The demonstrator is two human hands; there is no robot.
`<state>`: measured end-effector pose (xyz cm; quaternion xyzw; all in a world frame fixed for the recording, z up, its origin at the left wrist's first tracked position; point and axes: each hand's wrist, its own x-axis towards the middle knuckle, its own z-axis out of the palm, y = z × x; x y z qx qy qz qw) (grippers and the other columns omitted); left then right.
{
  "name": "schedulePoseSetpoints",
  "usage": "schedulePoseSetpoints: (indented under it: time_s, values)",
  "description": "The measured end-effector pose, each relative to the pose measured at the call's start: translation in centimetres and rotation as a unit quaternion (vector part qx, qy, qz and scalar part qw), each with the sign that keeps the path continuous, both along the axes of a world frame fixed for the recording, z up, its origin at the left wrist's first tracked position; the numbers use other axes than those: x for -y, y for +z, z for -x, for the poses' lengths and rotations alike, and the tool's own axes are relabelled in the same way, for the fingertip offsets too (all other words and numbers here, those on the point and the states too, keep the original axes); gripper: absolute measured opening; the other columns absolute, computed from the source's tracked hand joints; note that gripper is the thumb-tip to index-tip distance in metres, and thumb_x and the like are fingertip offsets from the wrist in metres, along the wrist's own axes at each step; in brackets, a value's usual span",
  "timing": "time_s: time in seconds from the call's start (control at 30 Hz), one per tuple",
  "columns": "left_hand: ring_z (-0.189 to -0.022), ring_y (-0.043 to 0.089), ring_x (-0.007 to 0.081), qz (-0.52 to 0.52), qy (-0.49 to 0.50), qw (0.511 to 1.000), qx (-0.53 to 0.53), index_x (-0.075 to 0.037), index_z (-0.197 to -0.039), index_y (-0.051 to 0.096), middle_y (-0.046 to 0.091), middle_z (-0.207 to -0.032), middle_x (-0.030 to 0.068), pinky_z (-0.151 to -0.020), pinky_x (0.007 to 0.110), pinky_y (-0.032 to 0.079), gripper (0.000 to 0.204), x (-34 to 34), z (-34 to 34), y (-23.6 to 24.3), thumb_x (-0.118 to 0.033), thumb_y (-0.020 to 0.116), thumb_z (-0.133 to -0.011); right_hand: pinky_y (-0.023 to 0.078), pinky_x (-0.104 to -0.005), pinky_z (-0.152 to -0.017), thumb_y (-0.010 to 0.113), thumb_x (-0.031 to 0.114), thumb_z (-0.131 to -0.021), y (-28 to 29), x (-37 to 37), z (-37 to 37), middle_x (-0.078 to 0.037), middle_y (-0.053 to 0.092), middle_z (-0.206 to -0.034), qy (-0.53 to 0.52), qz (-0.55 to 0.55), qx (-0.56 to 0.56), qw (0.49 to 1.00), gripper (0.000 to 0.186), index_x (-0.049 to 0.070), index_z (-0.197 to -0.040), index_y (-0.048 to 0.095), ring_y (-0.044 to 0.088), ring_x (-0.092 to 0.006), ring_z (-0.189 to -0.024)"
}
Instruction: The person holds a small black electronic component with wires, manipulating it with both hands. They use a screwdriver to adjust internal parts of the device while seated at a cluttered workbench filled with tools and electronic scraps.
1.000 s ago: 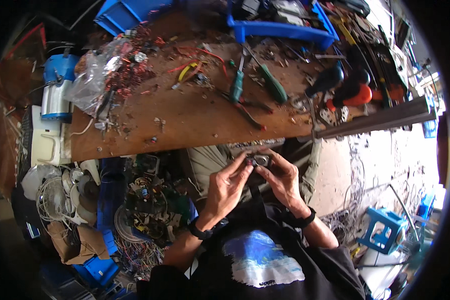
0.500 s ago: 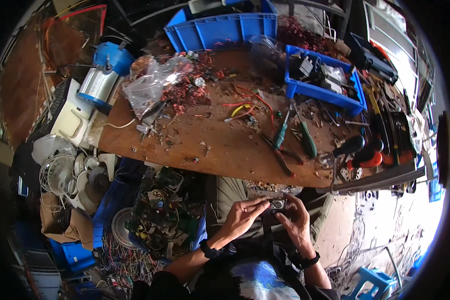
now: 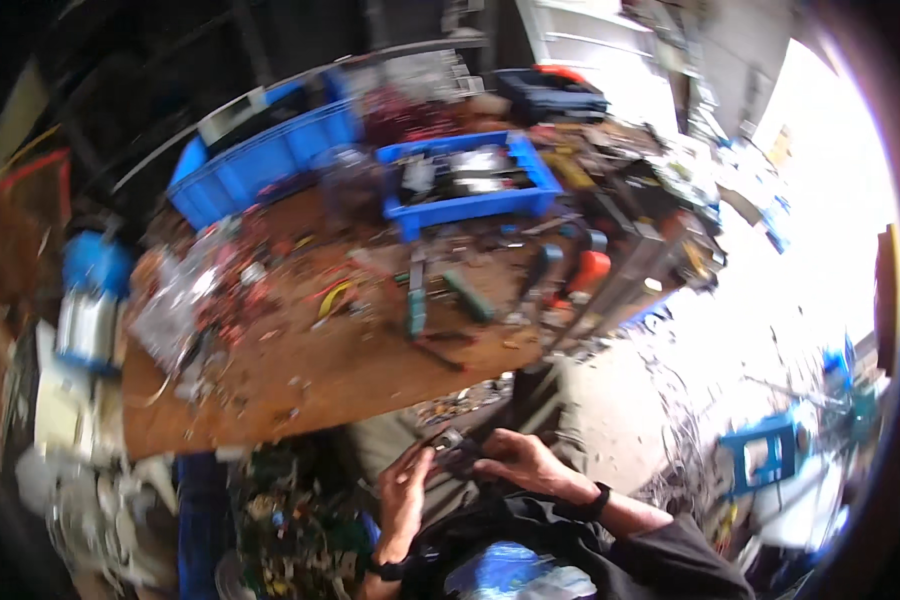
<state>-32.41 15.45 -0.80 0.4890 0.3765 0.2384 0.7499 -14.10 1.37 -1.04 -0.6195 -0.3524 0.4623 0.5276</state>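
Note:
A small silver-and-black device, shaped like a compact camera, is held between my two hands over my lap, in front of the bench edge. My left hand has its fingers against the device's left side. Curled around its dark right end is my right hand. Motion blurs the device, and my fingers hide part of it. Beyond them on the wooden bench lie green-handled pliers, a green-handled screwdriver and red and yellow wires.
A blue crate and a blue tray of parts stand at the back. Left are a clear plastic bag and a blue-and-silver canister. A bin of circuit boards sits below; a blue stool stands right.
My view has swung to the right, so the bench appears shifted left and tilted. My hands still hold the device, with the left hand now lower along its side.

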Motion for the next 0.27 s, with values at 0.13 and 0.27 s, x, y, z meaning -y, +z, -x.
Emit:
schedulePoseSetpoints:
  time_s: [0.13, 0.27]
  values:
    - [-0.104, 0.072, 0.0178, 0.002, -0.035, 0.999, 0.006, 0.007, -0.127, 0.071, 0.076, -0.117, 0.0114, -0.095, 0.032, 0.058, 0.032, 0.0, 1.0, -1.4, -0.014, 0.068, -0.103, 0.054, -0.0291, -0.083, 0.078, 0.030, -0.100, -0.3, 1.9, -0.8, -0.009, 0.073, -0.097, 0.020, 0.031, 0.034, 0.999, 0.036, -0.001, -0.113, 0.064, 0.063, -0.0093, -0.096]
    - [-0.110, 0.071, 0.0216, 0.040, -0.042, 0.997, 0.055, 0.008, -0.131, 0.069, 0.075, -0.121, 0.0138, -0.105, 0.038, 0.057, 0.033, 0.4, 0.6, 0.1, -0.006, 0.069, -0.101, 0.048, -0.0334, -0.110, 0.084, 0.049, -0.091, -2.7, 3.6, -0.9, -0.024, 0.066, -0.140, 0.004, 0.095, 0.043, 0.995, 0.081, -0.001, -0.149, 0.055, 0.059, -0.0230, -0.131]
